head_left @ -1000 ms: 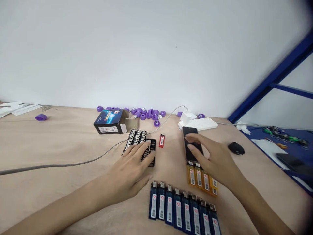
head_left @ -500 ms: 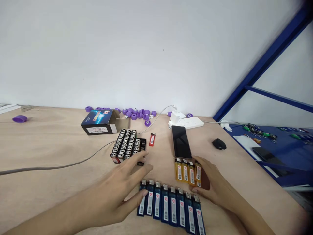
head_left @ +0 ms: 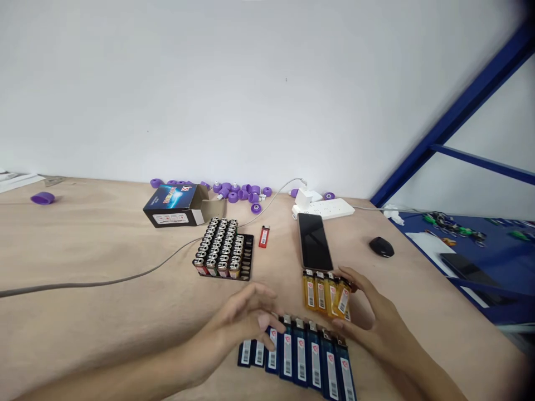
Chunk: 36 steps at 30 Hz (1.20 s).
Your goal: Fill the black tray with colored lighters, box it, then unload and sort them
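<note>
My left hand (head_left: 246,320) hovers over the left end of a row of dark blue lighters (head_left: 301,356), its fingers bent and apart with nothing visible in them. It hides the tops of the leftmost ones. My right hand (head_left: 378,326) curls round the right end of a group of yellow lighters (head_left: 321,292), thumb at the bottom and fingers at the top. The rightmost yellow lighter (head_left: 344,299) leans at a slant over another one. Beyond my left hand stands a black tray (head_left: 247,264) of upright lighters (head_left: 217,248), with bare slots along its right side.
A red lighter (head_left: 263,236) lies right of the tray. A phone (head_left: 315,242) touches or nearly touches the yellow lighters. Behind are an opened box (head_left: 173,206), purple caps (head_left: 242,192), a white power strip (head_left: 330,209) and a cable (head_left: 159,264). A black mouse (head_left: 382,247) lies right.
My left hand has drawn back from the tray toward the blue row, its fingers more bent. The rightmost yellow lighter has tipped to a slant beside my right hand. The view has shifted slightly.
</note>
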### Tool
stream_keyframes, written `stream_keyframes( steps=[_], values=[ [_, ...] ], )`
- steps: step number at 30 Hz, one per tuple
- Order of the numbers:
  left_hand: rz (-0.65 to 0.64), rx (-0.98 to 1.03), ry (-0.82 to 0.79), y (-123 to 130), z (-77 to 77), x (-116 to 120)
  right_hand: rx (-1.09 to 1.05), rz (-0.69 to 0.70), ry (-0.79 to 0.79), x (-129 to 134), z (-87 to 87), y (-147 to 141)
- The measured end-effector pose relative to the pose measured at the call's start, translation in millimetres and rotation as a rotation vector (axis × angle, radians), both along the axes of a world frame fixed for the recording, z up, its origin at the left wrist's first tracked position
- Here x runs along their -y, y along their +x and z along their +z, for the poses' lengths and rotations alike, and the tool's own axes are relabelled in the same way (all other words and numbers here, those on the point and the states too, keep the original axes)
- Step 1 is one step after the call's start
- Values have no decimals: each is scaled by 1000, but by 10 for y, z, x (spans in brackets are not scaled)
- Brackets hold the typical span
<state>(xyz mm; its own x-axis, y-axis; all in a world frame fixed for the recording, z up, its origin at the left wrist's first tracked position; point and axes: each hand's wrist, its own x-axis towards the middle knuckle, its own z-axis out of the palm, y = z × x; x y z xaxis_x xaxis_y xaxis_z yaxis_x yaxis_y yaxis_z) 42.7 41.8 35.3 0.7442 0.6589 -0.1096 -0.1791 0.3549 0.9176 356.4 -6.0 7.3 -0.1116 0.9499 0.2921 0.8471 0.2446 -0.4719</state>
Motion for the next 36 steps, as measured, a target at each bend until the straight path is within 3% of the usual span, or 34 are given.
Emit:
stream_keyframes(
  steps=[4, 7, 11, 14, 18, 21, 25, 36],
  values=[
    [8, 121, -352, 210, 30, 85, -58, 126, 94, 82, 158, -392],
    [0, 160, -489, 397, 92, 161, -72, 249, 97, 125, 202, -739],
    [29, -11, -582, 506, 107, 209, -49, 386, 8, 104, 154, -971],
    [160, -84, -617, 436, 128, 188, -57, 351, -18, 42, 147, -840],
    [286, -60, -629, 274, 259, 132, -29, 120, -65, -83, 158, -420],
    [199, -34, -623, 190, 396, 117, 81, 132, -110, -175, 99, -198],
    [104, -37, -590, 149, 517, 136, 132, 156, -148, -246, -19, -164],
    [84, -124, -583, 155, 496, 145, 101, 176, -234, -278, -57, -213]
  ],
)
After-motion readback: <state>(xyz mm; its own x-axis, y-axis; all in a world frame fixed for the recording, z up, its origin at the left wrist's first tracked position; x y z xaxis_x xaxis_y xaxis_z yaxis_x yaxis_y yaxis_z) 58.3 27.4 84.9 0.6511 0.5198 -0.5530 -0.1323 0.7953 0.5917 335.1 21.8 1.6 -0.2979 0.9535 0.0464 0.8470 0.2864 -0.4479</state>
